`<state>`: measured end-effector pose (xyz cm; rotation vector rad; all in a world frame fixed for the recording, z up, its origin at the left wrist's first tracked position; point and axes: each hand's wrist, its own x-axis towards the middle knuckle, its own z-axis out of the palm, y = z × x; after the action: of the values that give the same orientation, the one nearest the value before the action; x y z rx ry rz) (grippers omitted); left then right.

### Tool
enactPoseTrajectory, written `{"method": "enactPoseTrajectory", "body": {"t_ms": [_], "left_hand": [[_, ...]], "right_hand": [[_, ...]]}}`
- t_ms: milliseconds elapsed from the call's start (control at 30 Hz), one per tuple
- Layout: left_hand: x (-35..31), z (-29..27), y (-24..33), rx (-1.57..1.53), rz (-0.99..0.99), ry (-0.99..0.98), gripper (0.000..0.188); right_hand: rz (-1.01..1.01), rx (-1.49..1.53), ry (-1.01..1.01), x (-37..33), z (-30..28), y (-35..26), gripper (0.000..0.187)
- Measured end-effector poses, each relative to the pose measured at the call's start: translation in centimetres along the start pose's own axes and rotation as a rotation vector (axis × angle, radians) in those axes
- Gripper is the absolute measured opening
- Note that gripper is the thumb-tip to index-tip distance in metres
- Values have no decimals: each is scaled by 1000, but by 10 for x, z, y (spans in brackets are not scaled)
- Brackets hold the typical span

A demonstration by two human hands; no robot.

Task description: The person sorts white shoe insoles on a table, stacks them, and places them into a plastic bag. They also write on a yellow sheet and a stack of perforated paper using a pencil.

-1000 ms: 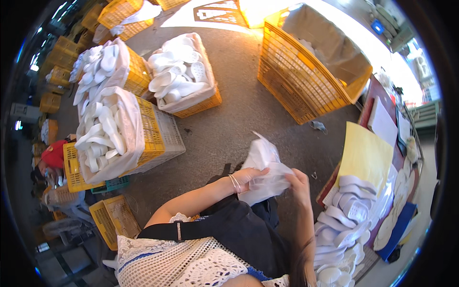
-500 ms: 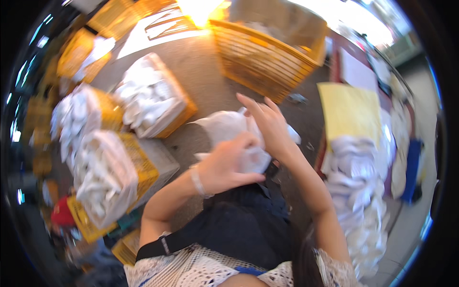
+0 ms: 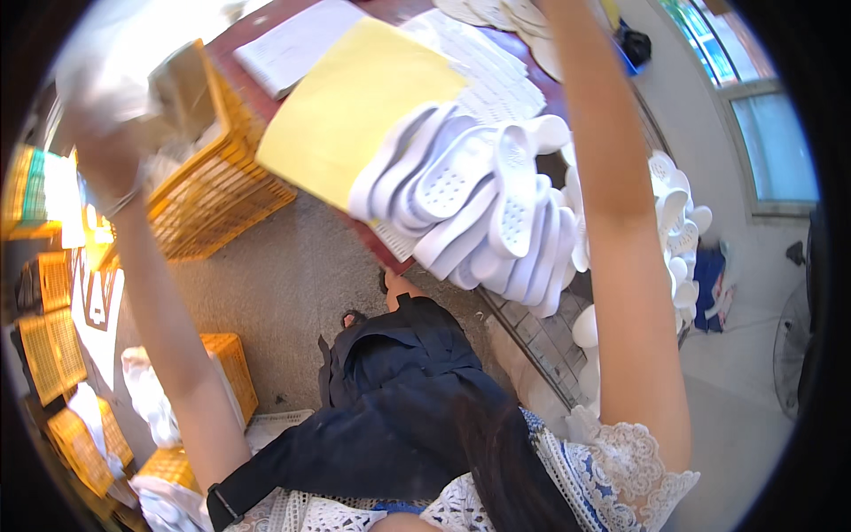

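Observation:
At the far upper left my left hand [image 3: 102, 146] is smeared by motion beside the yellow plastic crate [image 3: 235, 146]. A whitish blur [image 3: 120, 89] lies at its fingers, and I cannot make out whether the hand grips it. My right forearm [image 3: 612, 177] reaches up over the table, with the hand itself beyond the upper edge. Below and left of that arm, a stack of white shoe soles [image 3: 479, 191], some dotted with holes, overlaps a yellow sheet [image 3: 355, 106]. More white soles [image 3: 678, 222] are heaped to the arm's right.
White papers [image 3: 479, 66] and a notepad [image 3: 297, 40] lie on the dark red table [image 3: 257, 89]. Crates with white pieces [image 3: 151, 399] stand at the lower left. A metal-edged rack [image 3: 532, 346] borders the table, and a fan [image 3: 793, 341] stands at far right.
My view has turned right, bringing the table and soles to the middle. My hands, earlier together at a white bundle in front of me, have spread far apart and forward.

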<state>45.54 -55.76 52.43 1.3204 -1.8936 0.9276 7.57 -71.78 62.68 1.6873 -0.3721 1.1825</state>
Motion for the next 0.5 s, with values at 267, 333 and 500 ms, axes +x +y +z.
{"method": "enactPoseTrajectory", "body": {"t_ms": [267, 333, 500], "left_hand": [[-101, 145, 114, -990, -728, -1108, 39], [-93, 144, 125, -866, -584, -919, 39], [-47, 155, 133, -158, -642, -1215, 12]], "right_hand": [[846, 396, -1172, -238, -162, 6, 65], [1254, 194, -1423, -208, -222, -43, 86], [1504, -64, -1807, -150, -286, -179, 100]]}}
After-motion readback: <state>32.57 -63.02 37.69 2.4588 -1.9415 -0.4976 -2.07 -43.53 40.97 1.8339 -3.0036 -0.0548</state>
